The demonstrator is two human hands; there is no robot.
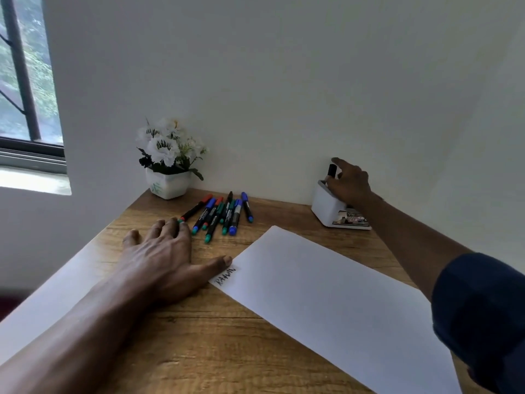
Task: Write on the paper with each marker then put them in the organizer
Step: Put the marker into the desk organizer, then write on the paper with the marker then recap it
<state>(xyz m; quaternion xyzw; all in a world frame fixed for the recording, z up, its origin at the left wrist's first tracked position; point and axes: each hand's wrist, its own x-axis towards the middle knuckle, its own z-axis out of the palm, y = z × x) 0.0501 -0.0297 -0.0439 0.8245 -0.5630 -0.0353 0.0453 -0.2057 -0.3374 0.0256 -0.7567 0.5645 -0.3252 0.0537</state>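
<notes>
A white sheet of paper [326,302] lies on the wooden desk [199,336], with black handwriting at its near-left corner. Several markers [224,213] with red, blue, green and black caps lie in a loose row behind it. My left hand [167,263] rests flat on the desk, fingers spread, fingertips touching the nearest marker ends and thumb at the paper's corner. My right hand [349,183] reaches over the white organizer [329,207] at the back right, its fingers around a black marker [331,170] that stands upright in the organizer.
A white pot of white artificial flowers [169,163] stands at the desk's back left corner. The wall runs right behind the desk. A window [25,81] is at the far left. My right forearm crosses above the paper's far right edge.
</notes>
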